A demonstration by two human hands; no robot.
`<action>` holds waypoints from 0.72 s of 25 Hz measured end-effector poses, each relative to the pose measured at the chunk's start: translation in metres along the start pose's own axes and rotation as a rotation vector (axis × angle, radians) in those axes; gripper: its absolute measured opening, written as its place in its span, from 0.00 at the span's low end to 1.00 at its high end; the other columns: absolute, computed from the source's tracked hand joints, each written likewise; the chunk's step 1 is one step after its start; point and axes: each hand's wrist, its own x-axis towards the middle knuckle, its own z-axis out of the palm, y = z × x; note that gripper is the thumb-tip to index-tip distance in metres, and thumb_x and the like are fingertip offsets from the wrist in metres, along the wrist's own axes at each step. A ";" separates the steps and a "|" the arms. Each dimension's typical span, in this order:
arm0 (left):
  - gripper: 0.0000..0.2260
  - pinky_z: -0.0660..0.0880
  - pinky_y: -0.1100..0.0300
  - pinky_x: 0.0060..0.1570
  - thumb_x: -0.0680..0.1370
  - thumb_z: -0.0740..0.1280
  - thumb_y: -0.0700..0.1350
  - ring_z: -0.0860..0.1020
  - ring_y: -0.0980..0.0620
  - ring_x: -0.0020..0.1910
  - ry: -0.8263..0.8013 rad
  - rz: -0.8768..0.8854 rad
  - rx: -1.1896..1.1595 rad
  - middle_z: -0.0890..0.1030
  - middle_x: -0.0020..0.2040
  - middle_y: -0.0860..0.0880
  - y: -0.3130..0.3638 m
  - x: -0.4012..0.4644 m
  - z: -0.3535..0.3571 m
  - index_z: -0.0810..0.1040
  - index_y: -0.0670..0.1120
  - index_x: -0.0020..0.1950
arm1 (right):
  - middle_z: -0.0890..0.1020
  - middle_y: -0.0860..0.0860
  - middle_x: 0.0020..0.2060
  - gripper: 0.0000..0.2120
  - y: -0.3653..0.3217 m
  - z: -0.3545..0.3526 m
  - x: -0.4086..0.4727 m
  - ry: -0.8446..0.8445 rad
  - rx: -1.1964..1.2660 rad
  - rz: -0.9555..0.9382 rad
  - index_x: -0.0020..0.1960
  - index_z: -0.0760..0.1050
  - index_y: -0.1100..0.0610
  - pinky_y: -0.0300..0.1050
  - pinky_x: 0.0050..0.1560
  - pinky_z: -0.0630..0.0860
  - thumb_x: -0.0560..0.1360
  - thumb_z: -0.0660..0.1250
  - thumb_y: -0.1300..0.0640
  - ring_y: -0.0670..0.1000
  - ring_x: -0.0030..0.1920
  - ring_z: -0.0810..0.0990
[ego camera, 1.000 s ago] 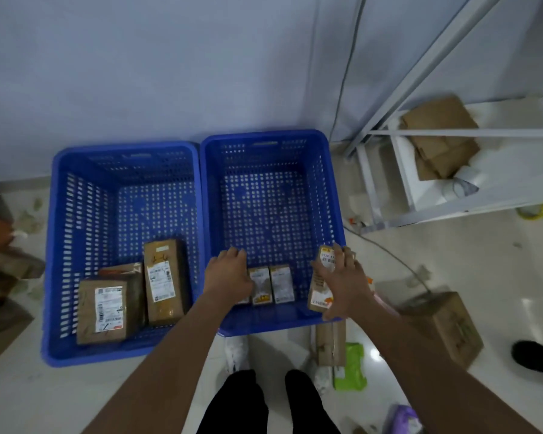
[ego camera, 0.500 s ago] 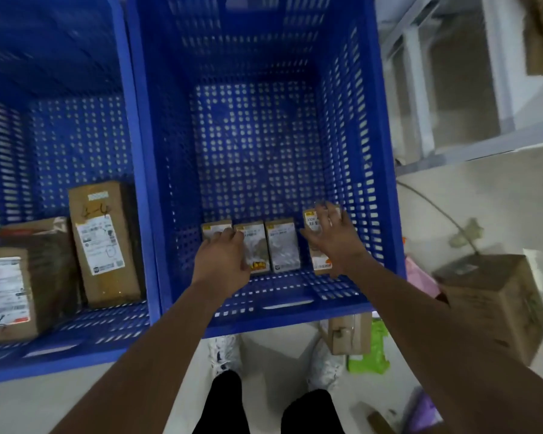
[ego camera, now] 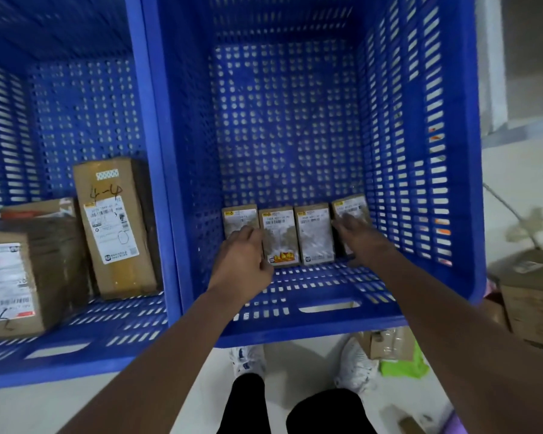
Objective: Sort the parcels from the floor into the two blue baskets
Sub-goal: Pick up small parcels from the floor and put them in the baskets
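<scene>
Two blue baskets stand side by side on the floor. In the right basket several small labelled parcels stand in a row against the near wall. My left hand rests with curled fingers on the leftmost small parcel. My right hand lies with straight fingers on the rightmost small parcel. Two middle parcels stand between the hands. The left basket holds larger brown boxes, one tall box and a wide box.
On the floor to the right lies a brown carton. Near my white shoes sit a small taped box and a green packet. A white shelf frame stands at the upper right.
The camera has moved closer and lower over the baskets. My right hand has set the small parcel down at the right end of the row. My left hand stays on the leftmost parcel.
</scene>
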 end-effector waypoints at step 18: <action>0.16 0.71 0.53 0.52 0.76 0.64 0.50 0.73 0.46 0.55 -0.018 0.031 0.292 0.73 0.58 0.47 0.160 -0.062 -0.229 0.69 0.46 0.61 | 0.70 0.58 0.66 0.25 0.095 -0.143 -0.260 0.269 0.572 0.183 0.72 0.62 0.59 0.53 0.57 0.75 0.79 0.62 0.52 0.59 0.62 0.75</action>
